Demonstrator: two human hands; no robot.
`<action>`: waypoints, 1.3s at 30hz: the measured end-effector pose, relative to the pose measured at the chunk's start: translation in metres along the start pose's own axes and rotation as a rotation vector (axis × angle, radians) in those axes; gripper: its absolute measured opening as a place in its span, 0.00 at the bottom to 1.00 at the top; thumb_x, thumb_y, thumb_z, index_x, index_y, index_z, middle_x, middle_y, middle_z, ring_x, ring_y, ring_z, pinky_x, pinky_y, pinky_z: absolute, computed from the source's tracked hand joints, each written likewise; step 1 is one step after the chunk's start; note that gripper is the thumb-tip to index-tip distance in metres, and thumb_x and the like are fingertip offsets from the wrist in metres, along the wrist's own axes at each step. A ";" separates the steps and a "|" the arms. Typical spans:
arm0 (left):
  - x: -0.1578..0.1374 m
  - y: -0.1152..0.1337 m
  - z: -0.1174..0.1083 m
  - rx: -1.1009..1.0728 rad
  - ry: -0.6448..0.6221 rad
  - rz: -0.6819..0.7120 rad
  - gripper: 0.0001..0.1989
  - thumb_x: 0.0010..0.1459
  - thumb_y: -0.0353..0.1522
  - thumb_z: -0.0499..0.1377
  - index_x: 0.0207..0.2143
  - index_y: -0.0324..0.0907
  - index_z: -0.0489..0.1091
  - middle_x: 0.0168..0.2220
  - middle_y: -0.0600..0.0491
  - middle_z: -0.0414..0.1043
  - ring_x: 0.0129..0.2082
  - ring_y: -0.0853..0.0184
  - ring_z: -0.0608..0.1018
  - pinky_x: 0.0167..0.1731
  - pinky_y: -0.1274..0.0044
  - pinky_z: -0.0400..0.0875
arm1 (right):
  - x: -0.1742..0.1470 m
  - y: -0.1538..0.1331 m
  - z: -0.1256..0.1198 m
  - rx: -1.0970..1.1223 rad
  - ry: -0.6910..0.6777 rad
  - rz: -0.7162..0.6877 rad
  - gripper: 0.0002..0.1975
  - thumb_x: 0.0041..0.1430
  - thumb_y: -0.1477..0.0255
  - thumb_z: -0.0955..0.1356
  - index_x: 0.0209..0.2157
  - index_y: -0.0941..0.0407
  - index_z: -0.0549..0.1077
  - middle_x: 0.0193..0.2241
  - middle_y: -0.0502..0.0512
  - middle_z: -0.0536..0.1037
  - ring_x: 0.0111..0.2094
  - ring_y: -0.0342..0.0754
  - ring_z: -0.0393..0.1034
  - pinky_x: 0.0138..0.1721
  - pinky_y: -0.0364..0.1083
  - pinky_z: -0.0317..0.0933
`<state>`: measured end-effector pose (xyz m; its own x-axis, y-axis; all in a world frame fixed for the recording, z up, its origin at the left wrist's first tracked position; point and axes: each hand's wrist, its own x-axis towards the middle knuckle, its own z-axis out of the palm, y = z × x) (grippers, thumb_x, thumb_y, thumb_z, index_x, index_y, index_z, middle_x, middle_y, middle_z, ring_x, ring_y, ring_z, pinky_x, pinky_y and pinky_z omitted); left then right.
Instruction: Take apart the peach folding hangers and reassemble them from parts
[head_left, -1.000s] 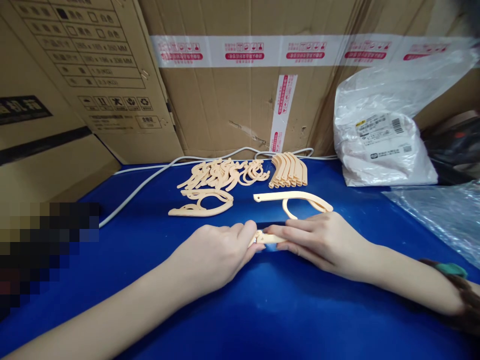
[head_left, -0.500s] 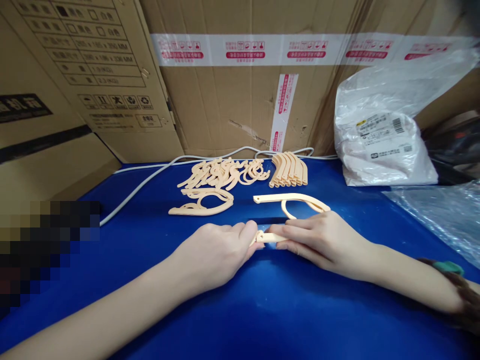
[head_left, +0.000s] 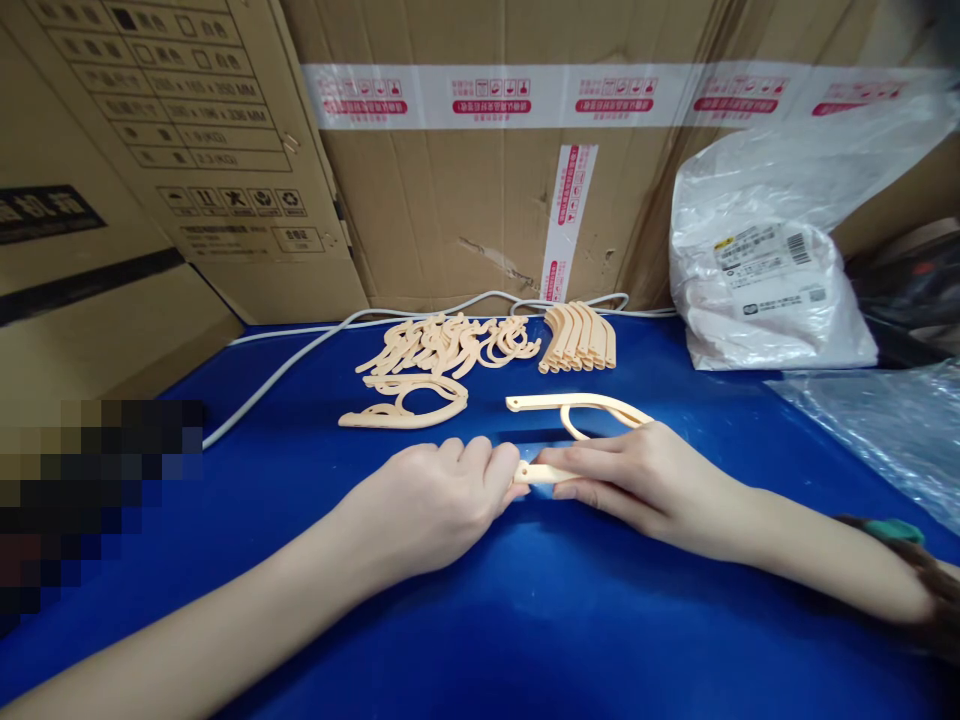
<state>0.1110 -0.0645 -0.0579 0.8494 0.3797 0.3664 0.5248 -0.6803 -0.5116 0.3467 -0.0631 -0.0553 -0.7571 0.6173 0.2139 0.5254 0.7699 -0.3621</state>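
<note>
- Nearest, two bare hands meet above a blue bench [head_left: 480, 640]. The left hand [head_left: 454, 500] is closed tightly at the holed end of a cream piece [head_left: 541, 473]; its fingers hide whether a second part is in the grip.
- The right hand [head_left: 637, 480] pinches the piece's other side between fingers and thumb. The piece is narrow and mostly covered, so it could twist or slip if the hands pushed out of line. Hard force near the hole could crack it, if the plastic is brittle.
- Just beyond the right hand lies a curved cream arm with a loop [head_left: 589, 402]. It sits close to the knuckles; a sudden slip could knock it aside.
- Left of it, a folded looped piece [head_left: 405, 408] lies well apart from the hands.
- Farther back, loose cream hooks [head_left: 442, 345] overlap in a heap; pulling one could drag others along. Beside them, curved arms [head_left: 577, 338] lie in a neat row.
- Behind these, a white cable [head_left: 300, 357] trails before cardboard [head_left: 450, 210]; snagging it could disturb the heap.
</note>
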 end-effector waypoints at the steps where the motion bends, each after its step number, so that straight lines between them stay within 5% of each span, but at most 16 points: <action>1: 0.000 0.000 0.000 0.011 0.019 0.000 0.17 0.69 0.32 0.41 0.27 0.43 0.59 0.19 0.57 0.62 0.15 0.68 0.67 0.16 0.75 0.51 | 0.000 0.000 -0.001 0.022 -0.018 0.013 0.16 0.69 0.68 0.59 0.53 0.53 0.71 0.42 0.52 0.80 0.38 0.44 0.75 0.38 0.41 0.63; 15: 0.000 0.000 -0.004 -0.010 0.067 0.023 0.13 0.67 0.33 0.45 0.28 0.43 0.59 0.20 0.58 0.62 0.18 0.67 0.66 0.19 0.73 0.52 | 0.001 0.003 -0.010 0.094 -0.139 -0.008 0.16 0.68 0.69 0.61 0.55 0.51 0.70 0.49 0.49 0.77 0.42 0.44 0.73 0.46 0.44 0.61; 24: 0.001 -0.004 -0.003 -0.125 0.041 0.017 0.12 0.66 0.34 0.47 0.28 0.43 0.60 0.21 0.58 0.64 0.20 0.67 0.69 0.20 0.74 0.55 | -0.002 0.005 -0.002 -0.089 -0.065 -0.071 0.17 0.69 0.68 0.59 0.54 0.54 0.70 0.41 0.53 0.80 0.35 0.46 0.74 0.33 0.43 0.62; 39: -0.002 -0.005 -0.003 -0.347 -0.010 -0.052 0.13 0.66 0.34 0.47 0.28 0.43 0.60 0.21 0.60 0.65 0.20 0.71 0.70 0.20 0.76 0.54 | -0.003 -0.002 0.000 -0.176 -0.023 -0.090 0.18 0.68 0.70 0.59 0.54 0.57 0.70 0.36 0.56 0.79 0.32 0.45 0.74 0.33 0.43 0.62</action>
<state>0.1070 -0.0637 -0.0540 0.8232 0.4250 0.3764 0.5192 -0.8317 -0.1967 0.3478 -0.0670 -0.0554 -0.8116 0.5427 0.2164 0.5139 0.8393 -0.1775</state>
